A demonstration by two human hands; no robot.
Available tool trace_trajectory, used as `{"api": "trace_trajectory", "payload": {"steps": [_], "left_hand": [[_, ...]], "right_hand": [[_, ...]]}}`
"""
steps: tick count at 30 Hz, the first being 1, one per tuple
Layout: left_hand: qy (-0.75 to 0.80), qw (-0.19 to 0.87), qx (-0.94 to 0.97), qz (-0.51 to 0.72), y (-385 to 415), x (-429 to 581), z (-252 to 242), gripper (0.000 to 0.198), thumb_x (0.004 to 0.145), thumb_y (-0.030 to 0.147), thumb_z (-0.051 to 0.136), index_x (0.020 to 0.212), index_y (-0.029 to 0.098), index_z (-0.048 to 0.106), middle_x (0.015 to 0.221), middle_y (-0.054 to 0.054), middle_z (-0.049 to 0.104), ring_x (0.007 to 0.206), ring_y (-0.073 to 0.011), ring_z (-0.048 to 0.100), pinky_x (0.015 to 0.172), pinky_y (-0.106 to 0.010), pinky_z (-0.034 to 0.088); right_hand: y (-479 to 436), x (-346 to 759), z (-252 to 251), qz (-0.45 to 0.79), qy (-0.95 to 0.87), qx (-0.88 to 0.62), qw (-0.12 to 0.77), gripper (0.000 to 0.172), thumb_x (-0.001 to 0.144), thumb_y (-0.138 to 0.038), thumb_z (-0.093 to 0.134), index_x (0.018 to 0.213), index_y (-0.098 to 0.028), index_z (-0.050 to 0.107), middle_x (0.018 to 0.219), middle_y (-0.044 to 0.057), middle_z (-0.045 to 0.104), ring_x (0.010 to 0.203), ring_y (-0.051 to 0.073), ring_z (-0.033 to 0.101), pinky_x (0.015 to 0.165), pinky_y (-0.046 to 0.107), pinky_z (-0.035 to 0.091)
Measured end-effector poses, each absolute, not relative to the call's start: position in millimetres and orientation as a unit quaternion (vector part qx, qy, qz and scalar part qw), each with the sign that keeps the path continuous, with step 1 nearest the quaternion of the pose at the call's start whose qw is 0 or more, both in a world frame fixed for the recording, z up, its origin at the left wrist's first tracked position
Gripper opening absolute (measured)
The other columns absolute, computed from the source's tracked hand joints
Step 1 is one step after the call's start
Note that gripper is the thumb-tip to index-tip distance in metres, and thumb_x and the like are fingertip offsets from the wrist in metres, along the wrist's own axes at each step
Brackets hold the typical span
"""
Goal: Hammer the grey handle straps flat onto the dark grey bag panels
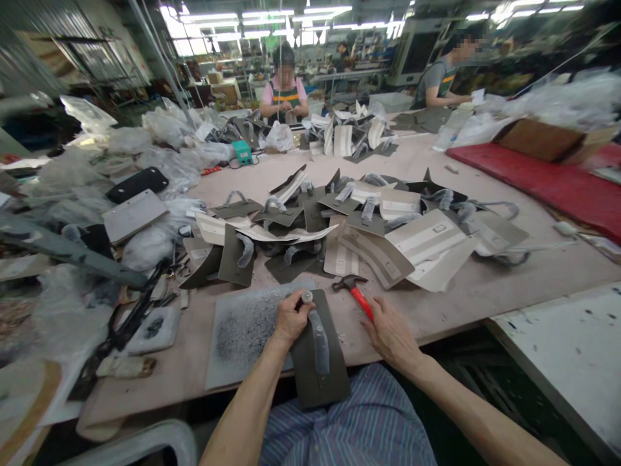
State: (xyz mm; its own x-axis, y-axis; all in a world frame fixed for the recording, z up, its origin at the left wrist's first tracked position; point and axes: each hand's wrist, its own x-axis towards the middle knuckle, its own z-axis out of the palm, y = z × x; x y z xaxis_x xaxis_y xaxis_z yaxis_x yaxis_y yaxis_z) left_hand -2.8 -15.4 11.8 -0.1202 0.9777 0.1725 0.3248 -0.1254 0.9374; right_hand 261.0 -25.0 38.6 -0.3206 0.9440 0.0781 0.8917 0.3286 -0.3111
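Closely, the left hand [290, 318] clamps its fingers round a round-topped tool [306, 296] at the dark panel [305, 374], which overhangs the worktable [194, 353]; the right hand [392, 331] grips a red-handled claw hammer [359, 299]. Beyond, similar panels [427, 239] lie heaped.

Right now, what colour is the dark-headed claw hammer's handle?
Red handle, best in the head view.

From my distant seat I see a teal box [242, 153] beside clear plastic bags [169, 133], a cardboard box [541, 139] on a red board [533, 176], and lit ceiling tubes [268, 13].
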Motion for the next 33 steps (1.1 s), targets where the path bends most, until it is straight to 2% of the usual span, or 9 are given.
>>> {"api": "trace_trajectory", "payload": {"steps": [2, 4, 6, 9, 14, 18, 21, 27, 33], "left_hand": [[0.573, 0.336, 0.563, 0.491, -16, -2, 13, 0.015, 0.077, 0.026, 0.068, 0.091, 0.021, 0.072, 0.084, -0.002, 0.074, 0.080, -0.0202, 0.068, 0.078, -0.031, 0.053], [0.578, 0.340, 0.552, 0.496, -15, -1, 13, 0.016, 0.076, 0.026, 0.069, 0.090, 0.020, 0.072, 0.083, -0.002, 0.074, 0.079, -0.0193, 0.068, 0.077, -0.030, 0.053], [0.583, 0.352, 0.530, 0.505, -13, 2, 13, 0.017, 0.074, 0.026, 0.071, 0.089, 0.019, 0.072, 0.082, -0.001, 0.074, 0.076, -0.0181, 0.067, 0.075, -0.029, 0.053], [0.596, 0.384, 0.444, 0.548, -6, 5, 12, 0.024, 0.068, 0.029, 0.077, 0.088, 0.018, 0.071, 0.080, -0.002, 0.075, 0.073, -0.0172, 0.068, 0.071, -0.027, 0.054], [0.591, 0.360, 0.293, 0.659, 3, -11, 44, 0.026, 0.068, 0.033, 0.079, 0.082, 0.014, 0.068, 0.072, -0.001, 0.073, 0.066, -0.0157, 0.068, 0.067, -0.026, 0.055], [0.549, 0.281, 0.357, 0.702, -7, -34, 97, 0.032, 0.069, 0.033, 0.083, 0.092, 0.015, 0.069, 0.084, -0.003, 0.075, 0.078, -0.0172, 0.071, 0.078, -0.029, 0.058], [0.551, 0.281, 0.386, 0.684, -17, -35, 112, 0.032, 0.071, 0.033, 0.081, 0.095, 0.016, 0.069, 0.087, -0.004, 0.076, 0.081, -0.0184, 0.072, 0.081, -0.031, 0.059], [0.559, 0.398, 0.386, 0.617, -15, -7, 56, 0.031, 0.070, 0.031, 0.079, 0.095, 0.016, 0.068, 0.088, -0.005, 0.076, 0.082, -0.0187, 0.072, 0.081, -0.031, 0.057], [0.542, 0.467, 0.379, 0.587, -2, 3, 16, 0.040, 0.069, 0.034, 0.079, 0.101, 0.016, 0.065, 0.089, -0.006, 0.077, 0.086, -0.0217, 0.074, 0.084, -0.034, 0.056]], "right_hand": [[-30, 241, 50, 0.086, -0.872, -0.449, 0.174, 0.057, 0.088, -0.016, 0.048, 0.144, -0.018, 0.039, 0.143, 0.019, 0.044, 0.124, 0.032, 0.047, 0.097, 0.048, 0.042], [-33, 218, 65, 0.109, -0.932, -0.315, 0.142, 0.062, 0.082, -0.008, 0.049, 0.142, -0.024, 0.044, 0.144, 0.013, 0.044, 0.122, 0.028, 0.045, 0.097, 0.045, 0.041], [-34, 197, 77, 0.121, -0.962, -0.230, 0.080, 0.051, 0.079, -0.007, 0.052, 0.127, -0.023, 0.056, 0.137, 0.011, 0.050, 0.110, 0.025, 0.049, 0.090, 0.040, 0.042], [-36, 174, 84, 0.094, -0.973, -0.207, 0.033, 0.022, 0.081, -0.014, 0.058, 0.101, -0.019, 0.063, 0.124, 0.011, 0.057, 0.101, 0.024, 0.050, 0.085, 0.039, 0.042], [-39, 153, 95, 0.028, -0.947, -0.321, 0.015, 0.009, 0.085, -0.015, 0.055, 0.090, -0.014, 0.062, 0.093, 0.013, 0.062, 0.088, 0.026, 0.057, 0.081, 0.040, 0.043], [-36, 149, 111, 0.037, -0.872, -0.488, -0.008, 0.012, 0.089, -0.016, 0.051, 0.097, -0.013, 0.059, 0.087, 0.017, 0.066, 0.079, 0.028, 0.065, 0.070, 0.038, 0.045], [-36, 148, 109, 0.101, -0.825, -0.555, -0.010, 0.025, 0.093, -0.033, 0.056, 0.109, -0.014, 0.053, 0.086, 0.014, 0.070, 0.079, 0.029, 0.070, 0.066, 0.034, 0.046], [-49, 146, 83, 0.182, -0.786, -0.589, 0.050, 0.029, 0.099, -0.040, 0.049, 0.118, -0.018, 0.050, 0.102, 0.013, 0.073, 0.089, 0.027, 0.072, 0.070, 0.032, 0.048], [-68, 138, 76, 0.224, -0.775, -0.588, 0.062, 0.038, 0.096, -0.043, 0.054, 0.125, -0.018, 0.053, 0.106, 0.013, 0.072, 0.092, 0.028, 0.071, 0.075, 0.035, 0.048]]}}
